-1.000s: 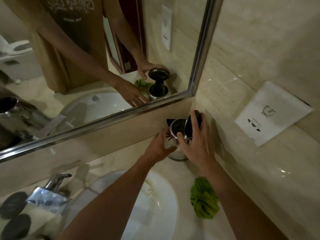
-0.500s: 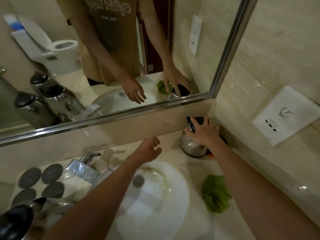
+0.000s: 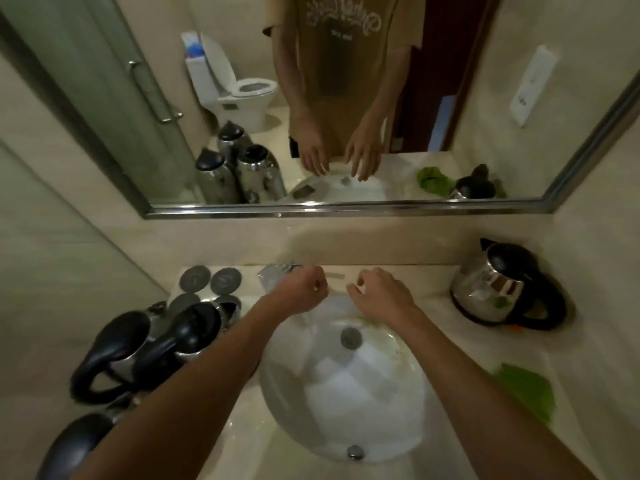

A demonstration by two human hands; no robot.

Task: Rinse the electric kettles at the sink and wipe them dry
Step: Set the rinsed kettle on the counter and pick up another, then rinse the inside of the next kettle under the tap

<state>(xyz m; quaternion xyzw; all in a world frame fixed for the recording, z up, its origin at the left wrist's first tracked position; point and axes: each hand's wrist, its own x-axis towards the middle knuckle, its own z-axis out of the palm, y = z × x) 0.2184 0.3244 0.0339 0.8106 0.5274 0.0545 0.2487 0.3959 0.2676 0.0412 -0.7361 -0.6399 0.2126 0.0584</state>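
1. Your left hand [image 3: 300,293] hangs over the far rim of the sink [image 3: 277,386], fingers loosely curled, holding nothing.
2. Your right hand [image 3: 380,295] is just beside it over the same rim, fingers relaxed and slightly bent, also empty. The two hands are apart and touch no kettle.
3. Judgement: one kettle is finished and parked, and the next pick-up is due. The closed kettle [image 3: 498,289] stands upright well to the right of your right hand, near the back wall.
4. The waiting kettles [image 3: 156,344] crowd the counter to the left of your left arm, black handles overlapping; how many there are is unclear.
5. To do it well: take one kettle by its handle with the left hand, lift straight up before swinging over the basin, so neighbours do not tip.
6. The faucet [image 3: 277,273] sits just beyond your left hand; keep the spout clear of it.
7. The round bases [image 3: 211,280] lie further left of the faucet; keep splashes off them.
8. The green cloth [image 3: 530,393] lies near your right forearm, within reach for drying.
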